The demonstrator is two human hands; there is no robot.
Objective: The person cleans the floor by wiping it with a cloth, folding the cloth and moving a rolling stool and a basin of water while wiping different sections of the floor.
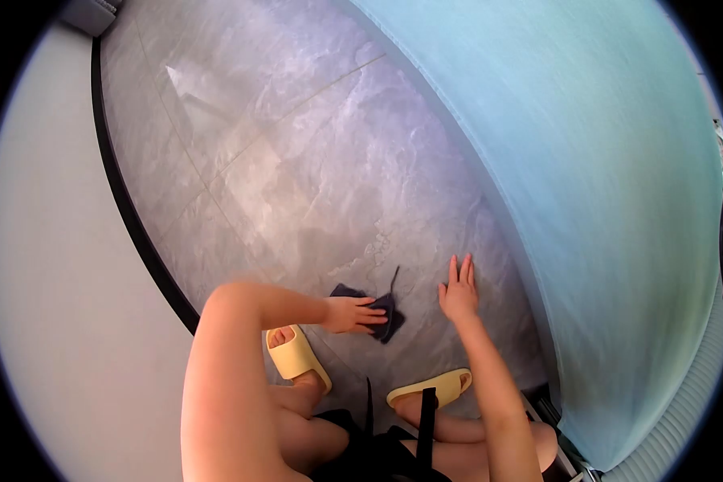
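Apparently for even pressure, the left hand point(350, 314) lies flat over a dark, crumpled fabric cloth point(391, 324) on the grey, marbled tile floor point(297, 145); its fingers spread slightly apart, not clamped; the right hand point(459, 296), fingers parted, leans palm-down nearby, probably for balance.

On the tiled floor point(297, 177), the cloth point(395, 323) lies under the left hand point(352, 314), left of the right hand point(459, 296), with slippers point(297, 357) behind, between the wall point(56, 241) at left and the draped sheet point(602, 201) at right.
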